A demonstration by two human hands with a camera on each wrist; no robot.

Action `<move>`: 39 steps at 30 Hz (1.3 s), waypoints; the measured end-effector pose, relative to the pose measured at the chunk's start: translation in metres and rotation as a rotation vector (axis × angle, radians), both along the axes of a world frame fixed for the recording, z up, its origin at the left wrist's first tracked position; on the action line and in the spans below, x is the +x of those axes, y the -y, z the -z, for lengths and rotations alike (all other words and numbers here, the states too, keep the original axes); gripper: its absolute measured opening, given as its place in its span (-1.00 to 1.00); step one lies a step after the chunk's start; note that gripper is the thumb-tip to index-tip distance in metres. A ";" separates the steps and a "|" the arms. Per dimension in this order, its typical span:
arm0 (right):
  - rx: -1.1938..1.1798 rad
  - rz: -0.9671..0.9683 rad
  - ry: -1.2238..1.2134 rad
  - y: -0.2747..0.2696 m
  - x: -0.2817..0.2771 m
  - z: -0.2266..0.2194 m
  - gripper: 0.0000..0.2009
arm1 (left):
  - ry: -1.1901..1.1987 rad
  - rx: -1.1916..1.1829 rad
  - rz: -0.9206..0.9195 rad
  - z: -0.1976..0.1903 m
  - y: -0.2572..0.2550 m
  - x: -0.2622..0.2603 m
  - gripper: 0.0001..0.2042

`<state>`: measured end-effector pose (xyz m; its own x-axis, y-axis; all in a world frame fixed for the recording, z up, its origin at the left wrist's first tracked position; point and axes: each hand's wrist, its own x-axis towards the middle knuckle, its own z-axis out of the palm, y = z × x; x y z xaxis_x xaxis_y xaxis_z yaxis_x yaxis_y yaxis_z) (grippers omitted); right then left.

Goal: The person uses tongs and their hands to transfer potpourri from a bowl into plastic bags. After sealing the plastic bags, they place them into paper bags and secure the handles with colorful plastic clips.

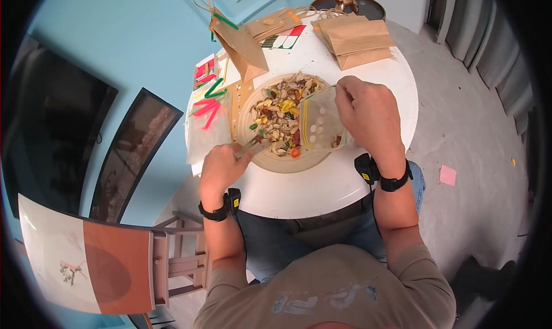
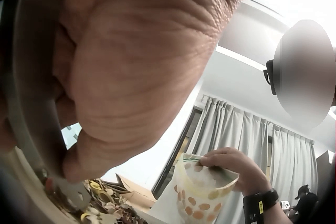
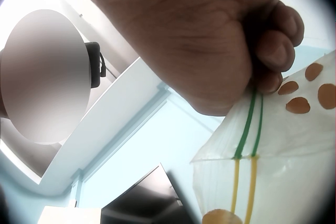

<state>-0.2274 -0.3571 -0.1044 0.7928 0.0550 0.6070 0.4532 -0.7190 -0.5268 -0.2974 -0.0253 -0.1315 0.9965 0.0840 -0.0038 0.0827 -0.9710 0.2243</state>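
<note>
My left hand (image 1: 221, 169) grips metal tongs (image 1: 253, 146), whose tips reach into a mix of dried pieces (image 1: 278, 119), mostly tan slices with yellow, red and green bits. The mix is heaped on a round beige tray (image 1: 282, 165). In the left wrist view, the tongs' curved metal arm (image 2: 37, 71) runs along the fingers. My right hand (image 1: 371, 113) pinches the top edge of a clear zip bag (image 1: 322, 119) with dots, tilted over the tray's right side. A few dark pieces lie in the bag's bottom corner. Green and yellow zip lines show in the right wrist view.
Folded brown paper bags (image 1: 356, 38) lie at the back right of the white table (image 1: 276, 199). Another paper bag (image 1: 238, 47) stands at the back left. Pink and green strips (image 1: 208, 107) lie on clear bags at left. A stool (image 1: 178, 257) stands at lower left.
</note>
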 end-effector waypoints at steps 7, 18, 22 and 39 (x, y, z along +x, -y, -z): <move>0.000 -0.011 -0.006 0.000 0.000 0.000 -0.78 | 0.029 0.055 0.079 0.007 0.011 0.013 -0.67; 0.012 -0.032 0.010 -0.001 -0.001 0.002 -0.79 | 0.063 0.067 0.201 0.003 0.024 0.018 -0.73; 0.001 -0.031 -0.001 0.000 -0.001 0.002 -0.80 | 0.097 0.097 0.229 0.004 0.024 0.016 -0.72; -0.007 -0.037 -0.025 -0.006 0.004 0.005 -0.78 | 0.251 0.044 0.189 -0.053 0.024 -0.003 -0.77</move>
<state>-0.2238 -0.3511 -0.1094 0.8048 0.0888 0.5868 0.4669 -0.7052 -0.5335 -0.3003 -0.0493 -0.0785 0.9637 -0.1079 0.2441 -0.1525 -0.9732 0.1719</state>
